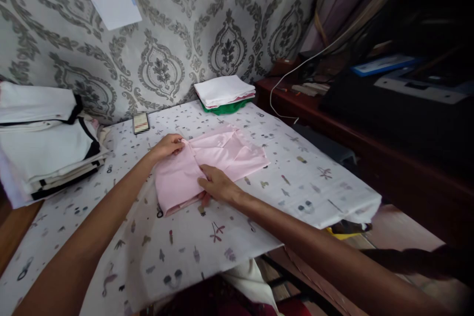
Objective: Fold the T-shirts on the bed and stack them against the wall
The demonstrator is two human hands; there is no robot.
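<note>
A pink cloth point(222, 158), partly folded, lies in the middle of a table covered with a white patterned sheet point(303, 182). My left hand point(167, 146) grips the cloth's far left edge with curled fingers. My right hand point(217, 183) presses on the near edge of the cloth, fingers pinched on the fold.
A small stack of folded white, pink and green cloths point(224, 93) sits at the back by the wallpapered wall. A tall pile of white and black garments point(44, 133) lies at the left. A phone point(140, 122) rests near the wall. Dark wooden furniture point(370, 143) stands to the right.
</note>
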